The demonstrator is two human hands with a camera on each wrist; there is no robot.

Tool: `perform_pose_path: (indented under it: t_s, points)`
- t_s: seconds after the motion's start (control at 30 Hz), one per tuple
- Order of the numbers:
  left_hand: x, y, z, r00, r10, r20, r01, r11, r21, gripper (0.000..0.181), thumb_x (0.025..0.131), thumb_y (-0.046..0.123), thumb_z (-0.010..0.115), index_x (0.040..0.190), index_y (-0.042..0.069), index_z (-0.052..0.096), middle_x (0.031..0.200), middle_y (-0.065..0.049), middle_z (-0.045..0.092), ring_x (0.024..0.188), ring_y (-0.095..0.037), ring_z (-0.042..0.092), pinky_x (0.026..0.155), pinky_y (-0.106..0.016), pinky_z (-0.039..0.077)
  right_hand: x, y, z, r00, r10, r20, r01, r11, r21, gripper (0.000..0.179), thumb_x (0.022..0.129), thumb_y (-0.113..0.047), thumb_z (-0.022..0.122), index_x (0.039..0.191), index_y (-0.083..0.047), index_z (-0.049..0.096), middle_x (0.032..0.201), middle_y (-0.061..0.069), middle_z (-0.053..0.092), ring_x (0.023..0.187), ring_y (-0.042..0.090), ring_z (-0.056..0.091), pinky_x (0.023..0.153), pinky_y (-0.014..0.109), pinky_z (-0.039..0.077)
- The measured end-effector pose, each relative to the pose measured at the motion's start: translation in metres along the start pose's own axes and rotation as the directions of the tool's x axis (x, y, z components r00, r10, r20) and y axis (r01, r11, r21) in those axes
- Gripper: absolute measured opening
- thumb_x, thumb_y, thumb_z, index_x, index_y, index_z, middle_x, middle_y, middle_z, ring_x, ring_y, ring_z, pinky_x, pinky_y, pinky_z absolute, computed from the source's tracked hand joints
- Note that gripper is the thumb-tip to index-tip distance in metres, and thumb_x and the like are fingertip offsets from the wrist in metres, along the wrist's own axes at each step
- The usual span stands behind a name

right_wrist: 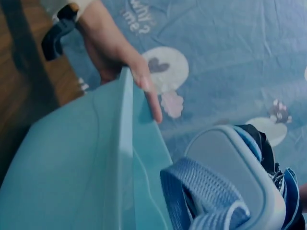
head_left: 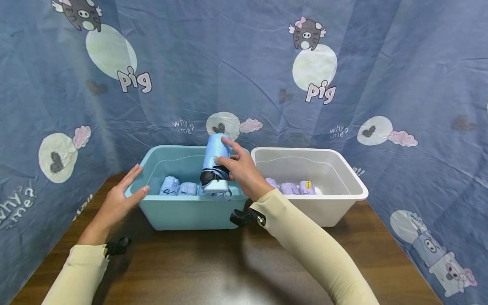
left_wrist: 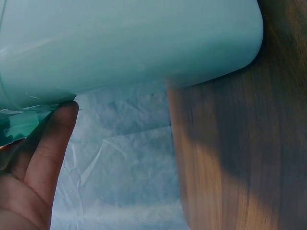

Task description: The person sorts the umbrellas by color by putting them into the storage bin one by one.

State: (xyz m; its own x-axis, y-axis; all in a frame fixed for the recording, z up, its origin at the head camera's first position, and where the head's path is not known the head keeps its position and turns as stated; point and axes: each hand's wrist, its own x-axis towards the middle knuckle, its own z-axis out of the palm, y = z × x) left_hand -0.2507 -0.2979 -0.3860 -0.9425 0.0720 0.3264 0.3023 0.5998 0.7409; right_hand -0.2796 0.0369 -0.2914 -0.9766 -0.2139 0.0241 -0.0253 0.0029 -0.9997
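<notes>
My right hand (head_left: 245, 171) grips a light blue compact folding umbrella (head_left: 216, 150) above the teal bin (head_left: 187, 215). The umbrella is tilted, its white handle end (right_wrist: 230, 158) low and towards me. Black fabric bunches beside that end, and a blue wrist strap (right_wrist: 206, 184) hangs from it. At the bin's left end, my left hand (head_left: 118, 201) has fingers extended and touches the rim; the left wrist view shows a finger (left_wrist: 53, 148) against the bin's side. Inside the bin lie several blue rolled bundles (head_left: 170, 186), partly hidden by the front wall.
A white bin (head_left: 324, 207) stands to the right of the teal one, with several purple rolled bundles (head_left: 289, 189) inside; one bears a yellow label (head_left: 308, 185). Both bins stand on a brown wooden table (head_left: 183, 262). A blue patterned cloth (head_left: 244, 63) hangs behind.
</notes>
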Motion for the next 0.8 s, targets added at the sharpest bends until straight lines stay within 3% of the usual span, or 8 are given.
perform_pose_path:
  t_s: [0.33,0.57,0.8]
  points:
    - [0.001,0.003,-0.001,1.000,0.010,0.005,-0.010,1.000,0.001,0.071,0.095,0.034,0.058,0.155,0.018,0.023,0.162,0.002,0.009,0.144,-0.041,0.009,0.101,-0.074,0.017,0.019,0.010,0.000,0.998,-0.006,-0.058,0.006,1.000,0.007,0.063,0.086,-0.012,0.069,0.139,-0.040,0.050,0.119,0.011,0.058,0.088,0.019,0.058,0.060,0.029,0.047]
    - [0.001,0.001,0.000,1.000,0.002,0.000,-0.002,1.000,0.000,0.071,0.095,0.035,0.059,0.155,0.017,0.024,0.162,0.001,0.010,0.144,-0.042,0.011,0.102,-0.073,0.018,0.033,0.021,0.002,0.996,0.014,-0.085,-0.015,1.000,-0.013,0.063,0.087,-0.011,0.066,0.140,-0.041,0.049,0.126,0.014,0.055,0.098,0.023,0.059,0.069,0.035,0.053]
    - [0.000,0.000,0.001,1.000,-0.003,-0.002,0.003,1.000,-0.004,0.072,0.095,0.036,0.059,0.155,0.018,0.023,0.162,0.001,0.009,0.144,-0.042,0.010,0.102,-0.073,0.017,0.039,0.031,0.006,0.996,0.012,-0.085,-0.015,0.999,-0.040,0.063,0.087,-0.009,0.066,0.141,-0.036,0.049,0.128,0.018,0.053,0.099,0.026,0.059,0.067,0.035,0.051]
